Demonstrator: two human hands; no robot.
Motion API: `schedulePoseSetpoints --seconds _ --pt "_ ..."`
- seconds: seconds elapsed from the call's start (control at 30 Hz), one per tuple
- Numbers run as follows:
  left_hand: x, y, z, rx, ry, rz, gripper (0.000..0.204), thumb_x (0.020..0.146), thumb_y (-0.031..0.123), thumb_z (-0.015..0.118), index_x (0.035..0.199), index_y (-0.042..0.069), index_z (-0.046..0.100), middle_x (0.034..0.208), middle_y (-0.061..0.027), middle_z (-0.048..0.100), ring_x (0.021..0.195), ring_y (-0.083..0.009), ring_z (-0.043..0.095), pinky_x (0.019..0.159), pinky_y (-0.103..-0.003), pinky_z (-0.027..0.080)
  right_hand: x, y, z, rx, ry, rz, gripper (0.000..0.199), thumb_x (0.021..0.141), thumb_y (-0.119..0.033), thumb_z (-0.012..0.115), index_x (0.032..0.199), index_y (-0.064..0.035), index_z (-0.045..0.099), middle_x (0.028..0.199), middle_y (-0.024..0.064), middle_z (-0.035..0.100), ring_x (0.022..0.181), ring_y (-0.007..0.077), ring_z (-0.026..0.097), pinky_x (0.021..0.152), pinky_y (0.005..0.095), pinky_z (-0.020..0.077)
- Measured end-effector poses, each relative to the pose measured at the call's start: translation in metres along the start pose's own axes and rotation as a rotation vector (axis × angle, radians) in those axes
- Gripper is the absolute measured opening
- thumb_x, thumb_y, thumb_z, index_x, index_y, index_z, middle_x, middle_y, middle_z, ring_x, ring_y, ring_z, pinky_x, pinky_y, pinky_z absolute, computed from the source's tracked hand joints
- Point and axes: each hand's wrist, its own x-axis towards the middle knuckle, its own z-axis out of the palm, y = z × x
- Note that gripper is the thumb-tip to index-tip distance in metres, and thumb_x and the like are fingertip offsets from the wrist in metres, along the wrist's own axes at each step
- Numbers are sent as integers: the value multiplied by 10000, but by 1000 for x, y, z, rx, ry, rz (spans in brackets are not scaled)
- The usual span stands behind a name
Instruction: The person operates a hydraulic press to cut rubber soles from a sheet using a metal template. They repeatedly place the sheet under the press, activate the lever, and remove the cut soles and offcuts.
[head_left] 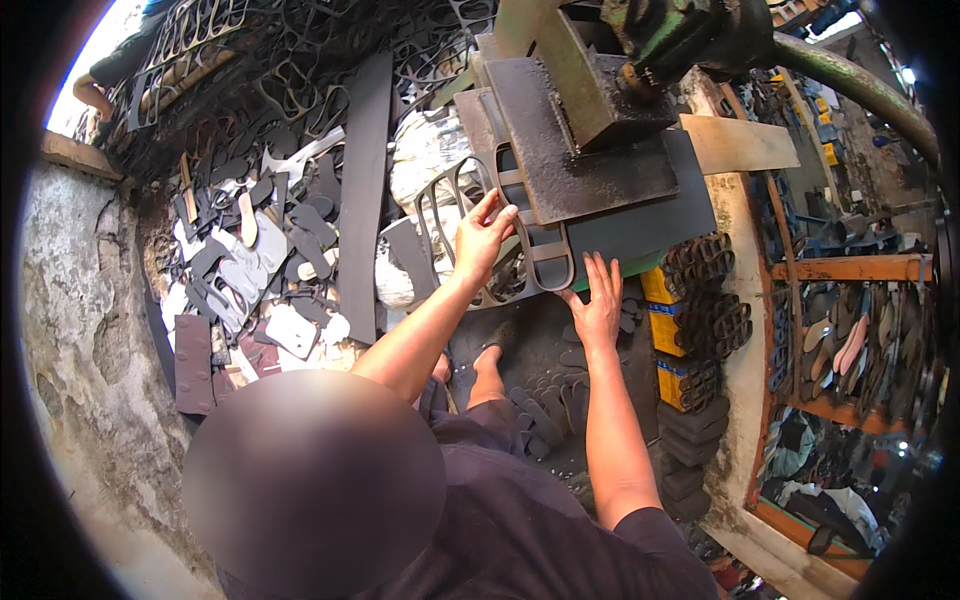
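Observation:
My left hand (482,240) is closed on the edge of a dark offcut sheet (553,287) with long rounded sole-shaped holes. Part of this sheet lies on the press bed; its left part hangs over white sacks (420,155). To the right, my right hand (600,300) rests with fingers stretched out on the front edge of a flat dark board (645,225), its thumb close to the rounded end of the offcut. Just above both hands is the thick steel plate (590,180) of a green press (575,75), covering part of the board and the offcut.
Scrap pieces (250,250) are heaped at the left beside a long dark strip (365,200). Yellow boxes (668,328) and stacked black soles (690,440) stand at the right. Soles hang on a wooden rack (850,268); more soles (545,410) lie on the floor. A person's arm (95,95) shows far left.

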Motion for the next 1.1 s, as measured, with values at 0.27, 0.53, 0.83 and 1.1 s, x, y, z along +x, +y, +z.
schedulePoseSetpoints --seconds 0.27,0.53,0.83,1.1 --pt "41 -47 -79 139 278 -390 548 962 380 727 1360 32 584 1166 -117 696 1010 -197 654 874 -367 501 23 28 -6 -64 15 128 754 792 -505 811 1475 -276 591 1559 42 532 1529 305 352 1228 631 217" --pt "40 44 -57 -81 66 -178 479 1002 319 677 1412 83 601 1311 -76 631 1253 -223 520 1008 -378 422 63 51 -9 -76 60 196 782 753 -501 837 1467 -292 597 1551 -1 541 1527 274 366 1228 657 183" --pt "64 76 -11 -65 -79 -55 587 996 265 703 1483 4 504 1340 -97 639 1216 -201 569 1067 -396 428 129 70 -9 -138 95 207 748 754 -544 827 1369 -151 666 1486 15 599 1507 282 391 1192 701 176" --pt "15 157 119 280 -21 584 509 998 148 710 1442 -29 533 1349 -161 620 1278 -225 581 1072 -341 468 145 95 -70 -55 -43 246 551 842 -508 768 1217 -107 733 1345 83 685 1365 333 526 1196 635 241"
